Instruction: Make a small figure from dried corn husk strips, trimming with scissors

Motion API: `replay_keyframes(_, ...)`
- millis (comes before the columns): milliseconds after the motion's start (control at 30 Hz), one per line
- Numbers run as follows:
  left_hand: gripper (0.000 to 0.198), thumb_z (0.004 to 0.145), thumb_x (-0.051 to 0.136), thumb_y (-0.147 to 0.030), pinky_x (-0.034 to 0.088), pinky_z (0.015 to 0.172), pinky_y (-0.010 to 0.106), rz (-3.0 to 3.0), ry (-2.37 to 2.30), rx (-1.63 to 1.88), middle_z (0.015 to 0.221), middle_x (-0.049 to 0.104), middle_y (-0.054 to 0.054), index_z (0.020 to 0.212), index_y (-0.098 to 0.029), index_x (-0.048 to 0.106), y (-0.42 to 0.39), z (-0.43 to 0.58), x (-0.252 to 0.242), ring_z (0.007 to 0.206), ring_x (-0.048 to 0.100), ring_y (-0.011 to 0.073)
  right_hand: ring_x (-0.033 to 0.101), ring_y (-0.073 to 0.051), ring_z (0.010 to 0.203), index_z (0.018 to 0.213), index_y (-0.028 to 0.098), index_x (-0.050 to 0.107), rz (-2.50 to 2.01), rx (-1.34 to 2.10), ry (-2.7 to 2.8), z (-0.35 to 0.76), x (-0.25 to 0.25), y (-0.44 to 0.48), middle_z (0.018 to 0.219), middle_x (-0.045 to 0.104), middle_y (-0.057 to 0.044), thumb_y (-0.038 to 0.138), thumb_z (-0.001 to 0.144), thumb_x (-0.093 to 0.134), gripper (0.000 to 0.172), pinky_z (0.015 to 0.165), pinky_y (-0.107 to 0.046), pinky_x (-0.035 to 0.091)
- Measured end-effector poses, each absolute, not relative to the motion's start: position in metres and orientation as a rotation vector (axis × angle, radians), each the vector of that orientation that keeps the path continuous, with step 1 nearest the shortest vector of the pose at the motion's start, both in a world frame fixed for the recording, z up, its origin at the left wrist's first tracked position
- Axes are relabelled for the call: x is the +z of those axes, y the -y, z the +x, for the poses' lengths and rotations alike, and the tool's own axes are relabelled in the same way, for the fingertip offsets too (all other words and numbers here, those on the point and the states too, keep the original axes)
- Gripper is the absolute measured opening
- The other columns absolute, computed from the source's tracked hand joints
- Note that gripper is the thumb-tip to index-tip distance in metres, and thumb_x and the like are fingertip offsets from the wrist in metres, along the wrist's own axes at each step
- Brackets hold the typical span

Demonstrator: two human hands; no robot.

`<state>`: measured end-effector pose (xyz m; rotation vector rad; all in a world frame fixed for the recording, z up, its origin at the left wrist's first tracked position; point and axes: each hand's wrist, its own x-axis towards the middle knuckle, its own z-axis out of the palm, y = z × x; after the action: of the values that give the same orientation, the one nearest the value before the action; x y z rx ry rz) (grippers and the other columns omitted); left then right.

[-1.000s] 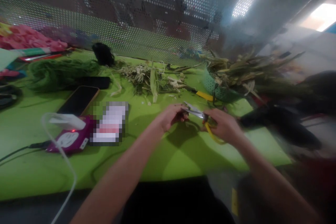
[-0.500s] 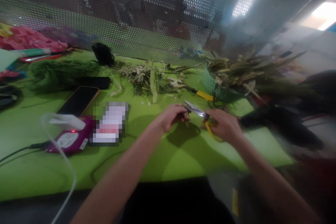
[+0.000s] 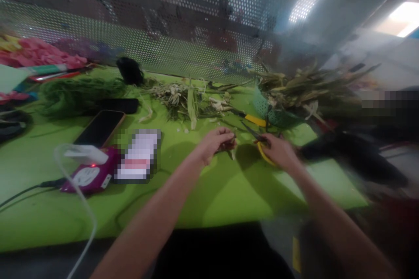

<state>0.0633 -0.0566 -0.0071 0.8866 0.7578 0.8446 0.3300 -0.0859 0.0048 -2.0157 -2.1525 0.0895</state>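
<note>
My left hand (image 3: 214, 144) is closed in a pinch over the green table. A small pale piece of dried plant (image 3: 233, 154) pokes out below its fingertips; the rest is hidden by the fingers. To its right, my right hand (image 3: 282, 151) grips scissors (image 3: 252, 131) by their yellow handles. The scissors' blades point up and left, apart from the left hand. Beyond both hands lies a heap of dried plant stalks and husks (image 3: 175, 98), with one broad green husk (image 3: 191, 107) across it.
A green perforated basket (image 3: 264, 107) full of dried leaves stands at back right, beside a yellow-handled tool (image 3: 255, 120). On the left are phones (image 3: 101, 128), a purple power adapter (image 3: 94, 178) with cables, green fibre (image 3: 75, 93) and pink material (image 3: 49, 52). The table (image 3: 209, 200) is green.
The scissors have drawn away from my left hand to the right, and their blades have turned. My left hand stays nearly where it was, still pinching the plant piece.
</note>
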Motion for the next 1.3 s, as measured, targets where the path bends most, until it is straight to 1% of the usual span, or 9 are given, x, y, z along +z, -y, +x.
replay_keyframes(133,0.011,0.080,0.071,-0.027,0.049,0.088,0.036,0.987,-0.838,0.941,0.089,0.069,0.004,0.084,-0.018,0.067,0.056,0.065,-0.009,0.079,0.062,0.0129,0.068,-0.030,0.098,0.121,0.022,0.068,-1.911,-0.024,2.292,0.330,0.013,0.084,0.111,0.073,-0.012,0.030,0.088,0.060,0.035,0.079,-0.037,0.050)
replay_keyframes(233,0.009,0.077,0.072,-0.026,0.047,0.084,0.032,0.987,-0.854,1.047,0.084,0.067,0.002,0.081,-0.018,0.068,0.056,0.068,-0.011,0.078,0.058,0.0119,0.067,-0.026,0.101,0.111,0.022,0.073,-1.651,0.142,2.180,0.310,0.026,0.084,0.110,0.073,-0.010,0.031,0.091,0.057,0.027,0.084,-0.037,0.050)
replay_keyframes(433,0.013,0.072,0.075,-0.026,0.045,0.075,0.024,0.903,-0.837,1.200,0.081,0.065,-0.001,0.081,-0.019,0.068,0.056,0.073,-0.018,0.075,0.055,0.0094,0.069,-0.020,0.084,0.100,0.018,0.074,-1.353,0.786,1.798,0.244,0.028,0.075,0.095,0.076,-0.006,0.036,0.082,0.069,0.026,0.076,-0.033,0.052)
replay_keyframes(700,0.013,0.072,0.075,-0.023,0.045,0.075,0.022,0.825,-0.848,1.211,0.080,0.063,-0.002,0.080,-0.018,0.066,0.065,0.079,-0.010,0.074,0.055,0.0082,0.055,-0.013,0.062,0.070,0.018,0.066,-1.314,0.784,1.637,0.225,0.012,0.069,0.064,0.064,0.001,0.037,0.075,0.071,0.021,0.060,-0.025,0.043)
replay_keyframes(800,0.013,0.077,0.071,-0.026,0.048,0.082,0.026,0.963,-0.885,1.166,0.089,0.067,0.000,0.089,-0.020,0.068,0.066,0.077,-0.010,0.081,0.059,0.0107,0.055,-0.013,0.064,0.072,0.018,0.066,-1.312,0.745,1.665,0.234,0.009,0.069,0.066,0.063,0.001,0.032,0.077,0.068,0.015,0.062,-0.025,0.042)
replay_keyframes(900,0.026,0.084,0.065,-0.030,0.048,0.092,0.034,1.237,-0.986,1.055,0.105,0.068,0.004,0.108,-0.022,0.067,0.064,0.072,-0.011,0.094,0.061,0.0155,0.055,-0.014,0.068,0.074,0.019,0.066,-1.335,0.691,1.681,0.244,0.009,0.067,0.069,0.063,0.001,0.029,0.078,0.067,0.011,0.064,-0.026,0.042)
replay_keyframes(1000,0.034,0.084,0.063,-0.030,0.048,0.092,0.041,1.614,-1.203,0.860,0.107,0.067,0.009,0.116,-0.019,0.064,0.062,0.066,-0.011,0.096,0.061,0.0211,0.055,-0.015,0.070,0.075,0.019,0.065,-1.345,0.640,1.683,0.254,0.012,0.064,0.071,0.063,0.001,0.028,0.078,0.066,0.009,0.067,-0.027,0.042)
replay_keyframes(1167,0.022,0.076,0.070,-0.029,0.038,0.103,0.050,2.107,-1.329,0.622,0.116,0.063,0.015,0.096,-0.019,0.072,0.062,0.066,-0.013,0.115,0.053,0.0338,0.055,-0.015,0.072,0.076,0.019,0.063,-1.341,0.574,1.710,0.262,0.015,0.060,0.075,0.063,-0.001,0.028,0.080,0.066,0.010,0.069,-0.028,0.041)
replay_keyframes(1300,0.009,0.071,0.073,-0.023,0.035,0.105,0.052,1.952,-1.304,0.726,0.094,0.068,0.011,0.079,-0.021,0.070,0.061,0.066,-0.016,0.103,0.057,0.0325,0.054,-0.015,0.072,0.077,0.019,0.063,-1.307,0.603,1.742,0.262,0.014,0.059,0.076,0.063,-0.001,0.029,0.083,0.065,0.012,0.068,-0.027,0.040)
